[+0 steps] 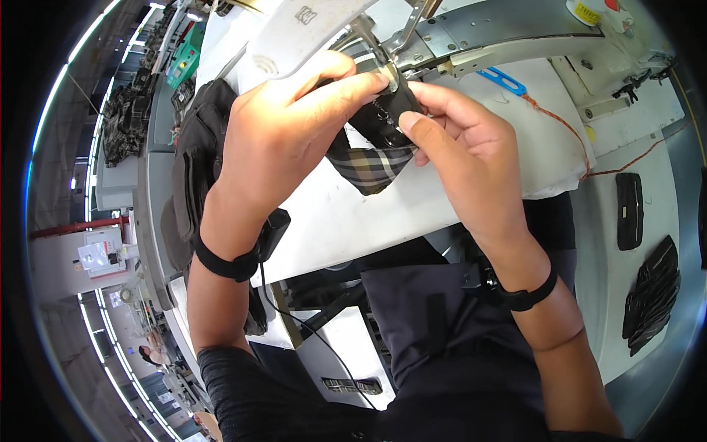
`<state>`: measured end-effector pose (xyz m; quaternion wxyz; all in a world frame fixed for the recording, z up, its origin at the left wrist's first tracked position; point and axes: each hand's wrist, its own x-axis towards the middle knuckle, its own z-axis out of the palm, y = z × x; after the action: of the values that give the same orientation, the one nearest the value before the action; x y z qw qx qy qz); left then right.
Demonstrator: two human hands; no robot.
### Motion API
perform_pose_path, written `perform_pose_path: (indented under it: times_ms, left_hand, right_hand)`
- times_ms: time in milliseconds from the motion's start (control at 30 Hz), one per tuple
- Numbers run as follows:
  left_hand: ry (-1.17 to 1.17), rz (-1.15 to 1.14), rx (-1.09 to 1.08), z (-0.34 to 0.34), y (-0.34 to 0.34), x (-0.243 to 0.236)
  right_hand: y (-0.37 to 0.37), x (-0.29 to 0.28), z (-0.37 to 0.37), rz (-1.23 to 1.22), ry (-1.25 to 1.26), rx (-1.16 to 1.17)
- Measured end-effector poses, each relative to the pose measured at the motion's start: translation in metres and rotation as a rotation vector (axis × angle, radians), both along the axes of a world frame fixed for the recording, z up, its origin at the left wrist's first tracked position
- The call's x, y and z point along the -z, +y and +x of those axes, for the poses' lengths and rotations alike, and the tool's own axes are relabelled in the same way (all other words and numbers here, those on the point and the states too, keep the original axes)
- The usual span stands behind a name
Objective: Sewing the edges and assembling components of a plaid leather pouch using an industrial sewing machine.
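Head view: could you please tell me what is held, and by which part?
Some dark cloth: the right hand pinches its right edge; the left hand touches its upper part.

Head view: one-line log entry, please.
left hand: on dark cloth by sewing machine; right hand: holding dark cloth; plaid cloth: adjoining; blue corded tool: on worktable

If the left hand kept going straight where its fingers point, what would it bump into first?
Probably the sewing machine's metal foot. The left hand points rightward at it, with fingertips very close by. Dark cloth lies there too, and depth is hard to judge.
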<state>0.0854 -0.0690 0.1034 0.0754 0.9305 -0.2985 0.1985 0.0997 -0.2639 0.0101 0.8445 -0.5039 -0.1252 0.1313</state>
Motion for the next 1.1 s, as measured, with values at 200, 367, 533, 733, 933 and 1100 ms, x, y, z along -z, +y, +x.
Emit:
perform_pose_path:
  times_ms: [200,367,533,733,933,1100]
  left_hand:
    - [0.014,0.036,0.01,0.008,0.0,-0.01]
    - [0.063,0.047,-0.001,0.009,0.002,-0.017]
    - [0.076,0.098,-0.007,0.009,-0.007,-0.028]
    - [-0.09,0.063,0.045,0.014,-0.015,-0.023]
    - [0.085,-0.19,-0.334,-0.004,-0.034,-0.011]
    - [0.01,-0.259,-0.591,-0.015,-0.072,0.0]
  right_hand:
    - [0.001,-0.006,0.007,-0.037,-0.012,-0.001]
    - [0.009,-0.004,0.005,-0.008,0.0,0.055]
    - [0.01,-0.003,0.006,-0.038,-0.016,0.073]
    - [0.012,-0.011,0.007,-0.024,-0.004,0.088]
    - [0.009,-0.012,0.015,0.004,-0.011,0.065]
    - [0.007,-0.014,0.018,0.006,-0.001,0.052]
